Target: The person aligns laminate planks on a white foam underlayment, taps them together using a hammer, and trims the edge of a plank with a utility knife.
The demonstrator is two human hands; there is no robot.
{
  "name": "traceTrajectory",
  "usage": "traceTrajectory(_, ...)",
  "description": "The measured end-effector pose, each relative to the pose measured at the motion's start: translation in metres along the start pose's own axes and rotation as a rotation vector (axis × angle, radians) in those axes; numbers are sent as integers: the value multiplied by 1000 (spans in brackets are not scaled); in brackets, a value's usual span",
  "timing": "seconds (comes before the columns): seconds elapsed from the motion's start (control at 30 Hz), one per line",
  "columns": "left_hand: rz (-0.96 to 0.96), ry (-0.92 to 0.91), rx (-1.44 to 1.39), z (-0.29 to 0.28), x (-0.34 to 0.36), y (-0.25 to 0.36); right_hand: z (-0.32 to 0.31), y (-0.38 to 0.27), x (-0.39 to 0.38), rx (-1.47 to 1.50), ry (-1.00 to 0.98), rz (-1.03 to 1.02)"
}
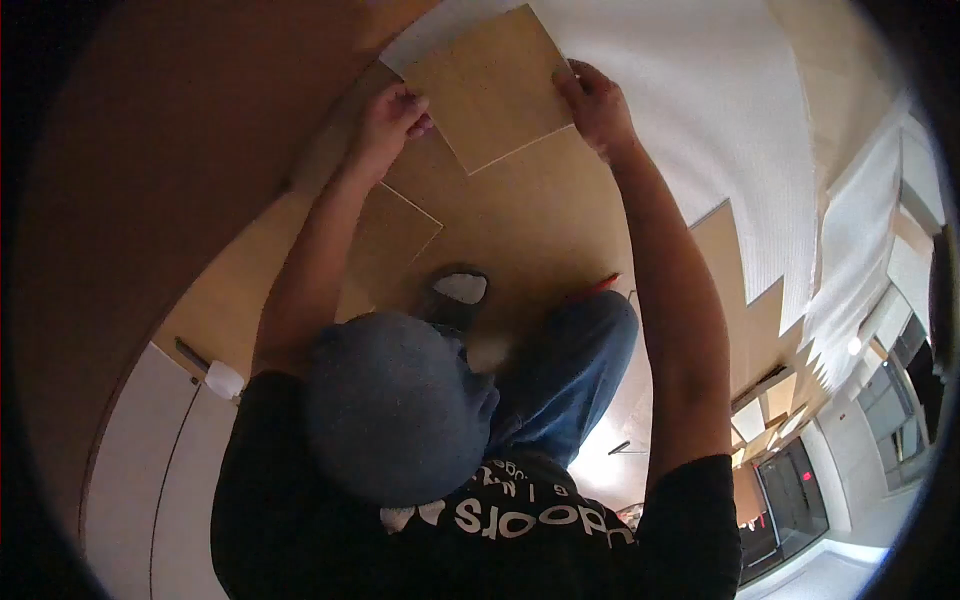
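Observation:
A tan, flat squarish board (495,90) is raised in front of me, tilted, with one corner pointing back toward me. My right hand (597,108) grips its right edge, thumb on the face and the other fingers partly behind it. At the left edge, my left hand (395,122) has its fingers curled and pinching the board's side. Beneath the board lies a tan wood-look floor (530,220). Another tan board piece (395,225) with a pale cut edge lies below my left wrist.
White ribbed sheeting (700,110) spreads at the far right, bordered by stepped tan planks (745,265). A red, pencil-like stick (600,287) lies beside my bent knee (590,340). A white block (224,380) and a dark bar (190,354) sit at left near white panels (150,440).

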State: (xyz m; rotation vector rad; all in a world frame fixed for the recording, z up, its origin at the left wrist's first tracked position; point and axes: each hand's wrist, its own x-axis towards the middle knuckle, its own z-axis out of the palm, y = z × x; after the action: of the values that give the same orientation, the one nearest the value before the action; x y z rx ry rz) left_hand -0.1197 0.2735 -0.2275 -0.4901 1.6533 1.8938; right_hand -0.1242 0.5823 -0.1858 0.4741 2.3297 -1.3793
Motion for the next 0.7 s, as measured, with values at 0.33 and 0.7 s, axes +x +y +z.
traceTrajectory(0.33,130,80,319,-22,64,-13,21,0,85,-291,24,-188)
traceTrajectory(0.7,88,212,38,-26,70,-23,33,9,108,-468,264,-439)
